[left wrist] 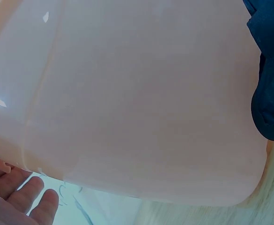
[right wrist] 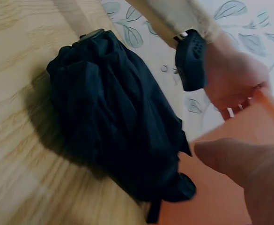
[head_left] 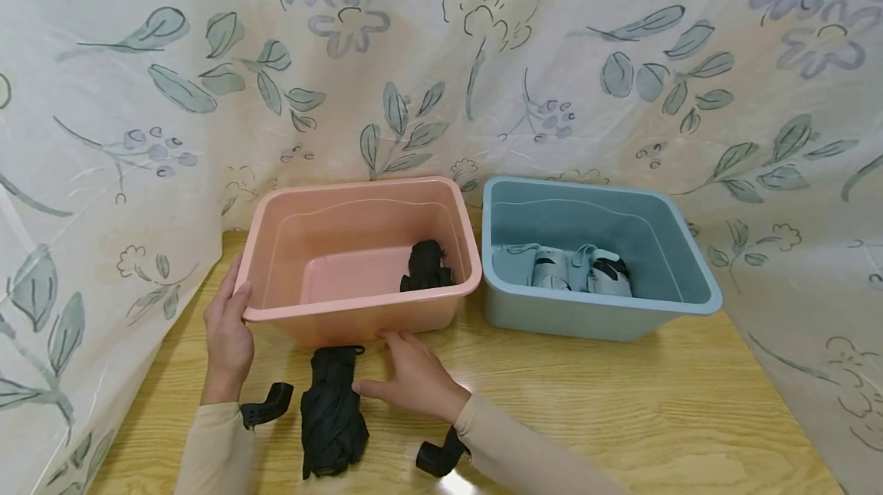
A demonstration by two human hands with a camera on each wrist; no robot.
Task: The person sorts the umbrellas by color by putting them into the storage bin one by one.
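Note:
My left hand [head_left: 228, 330] grips the left rim of the pink bin [head_left: 386, 317], thumb near the front corner; in the left wrist view its fingers [left wrist: 26, 192] lie along the bin's edge. Against the bin's lower front wall rest the fingers of my right hand [head_left: 417, 376], its thumb stretched out toward a black folded umbrella [head_left: 333, 414]. This umbrella lies on the table in front of the bin, a small loop at its far end. A similar black bundle [head_left: 426, 265] lies inside the bin at the right. The right wrist view shows the umbrella [right wrist: 113, 112] close up.
Right of the pink bin stands a blue bin [head_left: 572, 313], holding two pale rolled things [head_left: 552, 269] with cord loops. Both bins stand on a wooden table [head_left: 621, 403]. A flower-patterned sheet [head_left: 428, 58] hangs behind and at the sides. Black devices sit on both wrists.

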